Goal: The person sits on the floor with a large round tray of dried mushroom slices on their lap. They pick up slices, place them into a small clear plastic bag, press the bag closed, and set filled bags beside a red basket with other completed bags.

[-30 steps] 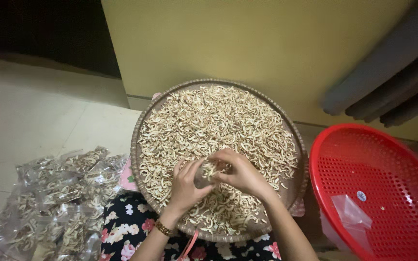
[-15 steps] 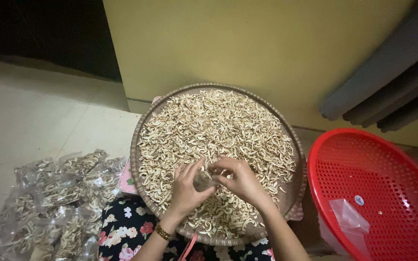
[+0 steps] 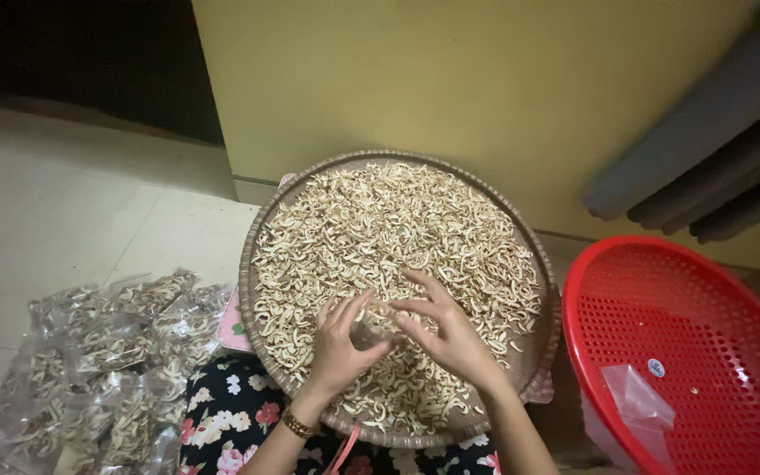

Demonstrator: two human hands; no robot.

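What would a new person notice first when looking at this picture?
First comes the big round woven tray in the middle, heaped with pale dried strips. Over its near part, the left hand and right hand meet around a small clear bag. A bright red basket sits at the right, and a pile of filled clear bags lies on the floor at the left.

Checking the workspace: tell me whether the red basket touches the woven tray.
Cannot tell. In the head view the red basket and woven tray rims meet visually, without plain contact or gap.
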